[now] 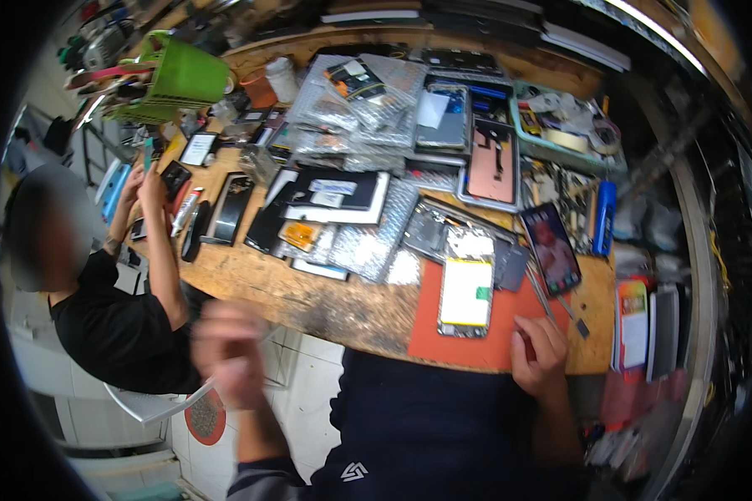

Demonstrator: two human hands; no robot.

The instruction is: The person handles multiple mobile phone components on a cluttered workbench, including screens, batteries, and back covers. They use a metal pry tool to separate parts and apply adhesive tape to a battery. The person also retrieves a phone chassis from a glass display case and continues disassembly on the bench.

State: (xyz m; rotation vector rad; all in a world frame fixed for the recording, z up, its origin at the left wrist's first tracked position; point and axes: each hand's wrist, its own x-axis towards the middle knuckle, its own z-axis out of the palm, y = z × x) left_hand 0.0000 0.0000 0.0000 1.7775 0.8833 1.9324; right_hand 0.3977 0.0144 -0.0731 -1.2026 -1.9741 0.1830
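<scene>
My left hand (230,351) is raised off the bench's front edge, smeared by motion, so its fingers cannot be made out. At the right end of an orange-red mat (430,334), my right hand (541,355) rests with fingers curled in and nothing visible in them. Left of it on the mat lies an opened device (466,292) with a large white battery edged in yellow and a green tab. A smartphone (551,249) with a lit screen lies beyond my right hand. Slim metal tweezers (538,290) lie between the phone and the mat.
Bubble-wrapped packages (355,108) and tablet parts cover the wooden bench (309,313). A green tray (572,154) of tapes and a blue cylinder (605,219) stand right. At left sits another person (129,334) holding something near a green basket (184,71).
</scene>
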